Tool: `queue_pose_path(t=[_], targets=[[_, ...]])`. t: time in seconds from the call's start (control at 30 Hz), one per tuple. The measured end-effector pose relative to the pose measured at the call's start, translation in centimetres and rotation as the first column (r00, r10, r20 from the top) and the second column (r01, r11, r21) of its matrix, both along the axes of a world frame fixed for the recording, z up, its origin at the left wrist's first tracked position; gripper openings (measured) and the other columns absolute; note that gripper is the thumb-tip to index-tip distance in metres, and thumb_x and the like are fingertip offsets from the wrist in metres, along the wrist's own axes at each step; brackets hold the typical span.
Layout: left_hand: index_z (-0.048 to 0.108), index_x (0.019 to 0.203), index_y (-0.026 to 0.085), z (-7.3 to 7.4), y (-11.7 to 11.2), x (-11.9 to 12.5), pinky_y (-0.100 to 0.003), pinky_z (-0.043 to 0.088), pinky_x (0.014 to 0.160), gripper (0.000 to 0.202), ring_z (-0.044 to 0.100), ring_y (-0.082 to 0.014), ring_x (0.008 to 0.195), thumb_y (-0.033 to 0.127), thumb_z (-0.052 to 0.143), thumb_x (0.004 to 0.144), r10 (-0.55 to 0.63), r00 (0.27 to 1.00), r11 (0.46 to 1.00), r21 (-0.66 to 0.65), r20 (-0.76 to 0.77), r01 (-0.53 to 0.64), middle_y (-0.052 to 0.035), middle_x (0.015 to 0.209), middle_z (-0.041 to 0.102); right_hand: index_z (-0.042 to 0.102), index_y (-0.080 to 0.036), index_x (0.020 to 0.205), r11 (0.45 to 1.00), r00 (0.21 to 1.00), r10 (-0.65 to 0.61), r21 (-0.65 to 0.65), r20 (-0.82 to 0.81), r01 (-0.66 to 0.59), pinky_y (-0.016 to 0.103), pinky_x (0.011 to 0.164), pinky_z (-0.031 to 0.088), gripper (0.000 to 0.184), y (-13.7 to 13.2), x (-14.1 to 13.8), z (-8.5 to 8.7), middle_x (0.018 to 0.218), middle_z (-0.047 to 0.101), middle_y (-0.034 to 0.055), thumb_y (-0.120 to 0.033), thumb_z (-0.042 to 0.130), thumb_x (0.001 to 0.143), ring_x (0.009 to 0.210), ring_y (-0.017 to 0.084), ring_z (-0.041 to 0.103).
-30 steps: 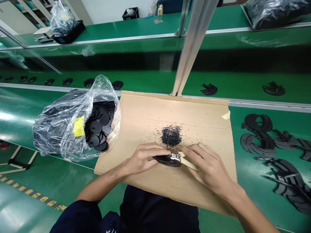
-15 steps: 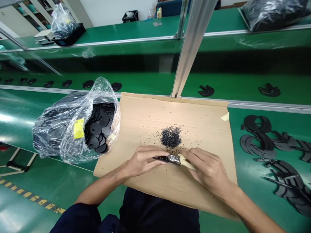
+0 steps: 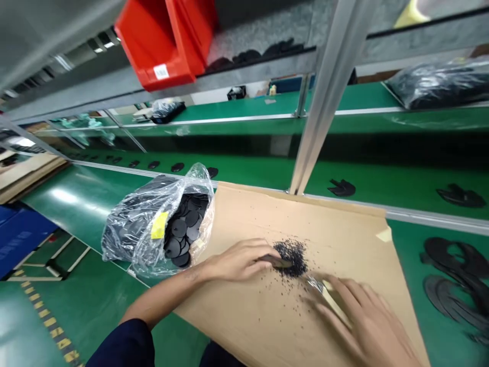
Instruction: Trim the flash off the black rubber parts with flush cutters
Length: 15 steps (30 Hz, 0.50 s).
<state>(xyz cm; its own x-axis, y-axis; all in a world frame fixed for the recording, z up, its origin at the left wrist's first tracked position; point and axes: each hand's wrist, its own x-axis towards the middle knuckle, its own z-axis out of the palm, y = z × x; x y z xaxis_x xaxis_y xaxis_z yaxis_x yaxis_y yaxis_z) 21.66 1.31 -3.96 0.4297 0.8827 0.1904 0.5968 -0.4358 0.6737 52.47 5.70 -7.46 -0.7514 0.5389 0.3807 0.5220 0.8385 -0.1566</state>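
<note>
My left hand (image 3: 244, 259) pinches a thin black disc (image 3: 280, 261) by its edge, tilted nearly edge-on over the left side of a pile of tiny black bits (image 3: 296, 260). Lower right, my right hand (image 3: 359, 316) is closed around nippers with cream handles (image 3: 338, 308) and a shiny metal head; motion smears both hand and tool. The nippers' head points at the pile and is apart from the disc. Beneath both hands lies a cardboard sheet (image 3: 244, 214). Left of it, an open clear plastic bag (image 3: 133, 219) shows many black discs (image 3: 179, 228) at its mouth.
Curved black parts (image 3: 454, 275) lie on the green bench at right. Other black pieces (image 3: 342, 187) sit on the green strip behind the cardboard. A metal post (image 3: 317, 117) rises at the cardboard's back edge. Overhead, a red bin (image 3: 164, 46) stands on a shelf.
My hands have parted: the left with the disc is over the pile, the right with the nippers has drawn back to the lower right. The view has tilted up, bringing the red bin in.
</note>
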Motion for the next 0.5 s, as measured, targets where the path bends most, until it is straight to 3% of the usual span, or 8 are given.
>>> queue_pose_path(t=[0.1, 0.17, 0.2, 0.33, 0.43, 0.5], targets=[[0.066, 0.119, 0.019, 1.0, 4.9, -3.5, -0.033, 0.052, 0.093, 0.030, 0.065, -0.0208, 0.104, 0.031, 0.042, 0.106, 0.172, 0.968, 0.985, 0.049, -0.183, -0.166, -0.0084, 0.112, 0.071, 0.060, -0.022, 0.129, 0.997, 0.999, -0.051, 0.050, -0.015, 0.051, 0.042, 0.070, 0.055, 0.037, -0.3, 1.6, -3.0, 0.108, 0.070, 0.0122, -0.044, 0.050, 0.101, 0.089, 0.029, 0.067], [0.066, 0.120, 0.022, 1.6, 8.6, -6.1, -0.034, 0.048, 0.099, 0.033, 0.062, -0.0203, 0.106, 0.031, 0.038, 0.107, 0.316, 0.873, 0.948, 0.089, -0.372, -0.306, -0.0063, 0.114, 0.069, 0.059, -0.021, 0.131, 0.991, 0.996, -0.083, 0.102, -0.022, 0.085, 0.044, 0.072, 0.056, 0.038, -1.0, 1.9, -4.0, 0.106, 0.070, 0.0134, -0.042, 0.048, 0.101, 0.089, 0.031, 0.067], [0.066, 0.120, 0.021, 1.7, 10.5, -7.2, -0.037, 0.046, 0.102, 0.033, 0.060, -0.0224, 0.108, 0.031, 0.038, 0.106, 0.363, 0.843, 0.931, 0.106, -0.397, -0.350, -0.0081, 0.115, 0.068, 0.058, -0.020, 0.133, 0.988, 0.995, -0.100, 0.120, -0.017, 0.101, 0.046, 0.075, 0.056, 0.040, -1.5, 1.9, -4.2, 0.106, 0.070, 0.0141, -0.040, 0.046, 0.101, 0.092, 0.032, 0.067], [0.065, 0.124, 0.015, 0.2, 16.4, -10.2, -0.047, 0.043, 0.104, 0.037, 0.056, -0.0300, 0.114, 0.033, 0.039, 0.104, 0.439, 0.806, 0.896, 0.126, -0.397, -0.426, -0.0162, 0.119, 0.065, 0.051, -0.018, 0.145, 0.980, 0.987, -0.149, 0.144, 0.052, 0.140, 0.049, 0.087, 0.058, 0.049, -3.4, 2.2, -3.8, 0.121, 0.067, 0.0161, -0.039, 0.046, 0.101, 0.110, 0.034, 0.064], [0.065, 0.122, 0.016, -1.6, 18.7, -11.0, -0.048, 0.045, 0.102, 0.037, 0.058, -0.0313, 0.113, 0.036, 0.043, 0.101, 0.434, 0.808, 0.895, 0.094, -0.399, -0.435, -0.0164, 0.121, 0.066, 0.046, -0.019, 0.150, 0.980, 0.984, -0.146, 0.155, 0.107, 0.128, 0.048, 0.088, 0.060, 0.055, -3.3, 3.0, -2.9, 0.139, 0.059, 0.0166, -0.044, 0.047, 0.101, 0.123, 0.035, 0.060], [0.065, 0.123, 0.018, -2.3, 19.2, -11.3, -0.048, 0.045, 0.104, 0.037, 0.057, -0.0316, 0.117, 0.038, 0.045, 0.100, 0.429, 0.811, 0.898, 0.090, -0.397, -0.431, -0.0151, 0.124, 0.065, 0.052, -0.021, 0.146, 0.980, 0.984, -0.149, 0.145, 0.102, 0.134, 0.049, 0.090, 0.060, 0.049, -1.6, 3.3, -1.8, 0.143, 0.057, 0.0168, -0.041, 0.047, 0.102, 0.127, 0.035, 0.058]])
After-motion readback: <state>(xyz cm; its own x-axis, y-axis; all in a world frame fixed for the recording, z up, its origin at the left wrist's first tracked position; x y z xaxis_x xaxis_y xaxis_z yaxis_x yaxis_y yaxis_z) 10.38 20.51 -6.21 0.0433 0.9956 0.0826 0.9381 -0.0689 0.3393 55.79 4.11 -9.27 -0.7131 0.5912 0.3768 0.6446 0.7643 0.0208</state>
